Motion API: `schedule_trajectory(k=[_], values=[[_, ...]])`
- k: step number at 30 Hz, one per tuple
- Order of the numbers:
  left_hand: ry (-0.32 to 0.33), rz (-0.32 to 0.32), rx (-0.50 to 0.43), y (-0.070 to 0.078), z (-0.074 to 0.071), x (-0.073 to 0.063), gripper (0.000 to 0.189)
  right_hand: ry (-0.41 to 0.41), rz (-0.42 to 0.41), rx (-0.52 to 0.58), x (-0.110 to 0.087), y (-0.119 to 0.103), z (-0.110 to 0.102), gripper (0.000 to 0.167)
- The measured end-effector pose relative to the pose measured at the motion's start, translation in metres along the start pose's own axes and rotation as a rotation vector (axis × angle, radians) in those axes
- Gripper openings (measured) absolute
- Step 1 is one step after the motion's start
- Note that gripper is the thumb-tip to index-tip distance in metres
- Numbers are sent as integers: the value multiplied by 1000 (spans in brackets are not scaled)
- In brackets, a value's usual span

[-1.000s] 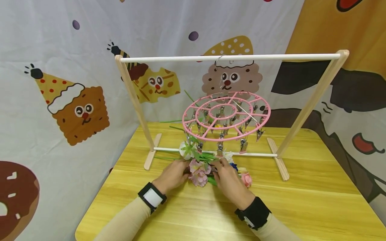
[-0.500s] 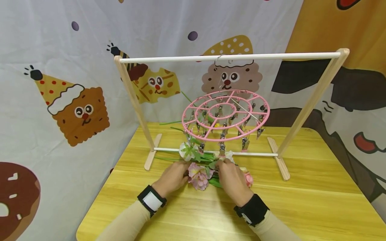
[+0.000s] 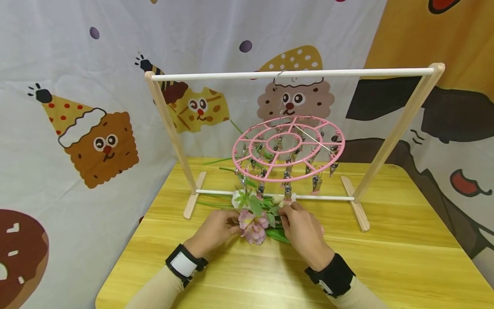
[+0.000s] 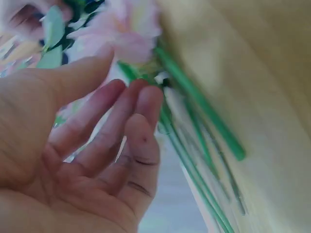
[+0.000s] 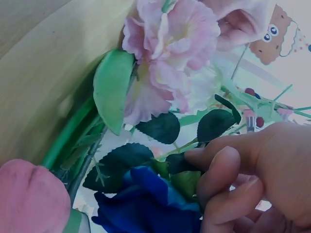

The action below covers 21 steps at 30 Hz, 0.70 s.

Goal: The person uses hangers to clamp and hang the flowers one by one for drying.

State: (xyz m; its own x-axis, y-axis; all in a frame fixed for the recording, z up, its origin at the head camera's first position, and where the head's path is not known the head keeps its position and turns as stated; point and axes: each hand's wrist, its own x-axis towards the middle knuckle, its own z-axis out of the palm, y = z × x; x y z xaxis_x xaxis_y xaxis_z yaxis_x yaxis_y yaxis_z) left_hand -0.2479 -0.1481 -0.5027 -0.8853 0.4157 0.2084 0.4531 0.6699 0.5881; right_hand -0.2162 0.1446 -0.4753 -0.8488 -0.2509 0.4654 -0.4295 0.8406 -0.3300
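Several artificial flowers lie bunched on the table. My left hand (image 3: 217, 227) is beside a pale pink flower (image 3: 252, 229) on the bunch's left side. In the left wrist view its fingers (image 4: 146, 141) are loosely curled with nothing between them, and green stems (image 4: 194, 111) run past them. My right hand (image 3: 305, 231) is at the right side of the bunch. In the right wrist view its thumb and curled fingers pinch at the green base of a blue rose (image 5: 146, 204), among dark leaves (image 5: 160, 128). A pink tulip (image 5: 31, 196) lies close by. A white flower (image 3: 239, 198) shows behind.
Over the flowers hangs a pink round drying rack (image 3: 266, 171) with several metal clips (image 3: 315, 183). It hooks onto the white top bar (image 3: 216, 76) of a wooden stand (image 3: 401, 128). The lower bar (image 3: 216, 192) crosses just behind the bunch. A cartoon-printed cloth (image 3: 127, 43) backs the table (image 3: 405, 266).
My left hand has drawn back slightly to the left, away from the pink flower. My right hand has shifted to the right, covering the blue rose and most of the pink tulip.
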Motion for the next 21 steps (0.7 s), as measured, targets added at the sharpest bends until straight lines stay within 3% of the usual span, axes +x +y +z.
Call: schedule_trajectory(k=[3,6,11,17,21], values=[[59,-67,-132,7,-10,-5,24,5,-1,22,-2,-2,-5,16],[165,-75,-234,14,-19,-10,27,5,-8,30,-4,-4,-8,19],[305,3,-302,24,-27,-17,14,-9,-14,30,-7,-6,-11,20],[381,106,-316,30,-28,-21,10,-45,-19,1,-10,-9,-14,18],[434,214,-316,34,-28,-21,11,-52,-12,68,-11,-13,-22,17]])
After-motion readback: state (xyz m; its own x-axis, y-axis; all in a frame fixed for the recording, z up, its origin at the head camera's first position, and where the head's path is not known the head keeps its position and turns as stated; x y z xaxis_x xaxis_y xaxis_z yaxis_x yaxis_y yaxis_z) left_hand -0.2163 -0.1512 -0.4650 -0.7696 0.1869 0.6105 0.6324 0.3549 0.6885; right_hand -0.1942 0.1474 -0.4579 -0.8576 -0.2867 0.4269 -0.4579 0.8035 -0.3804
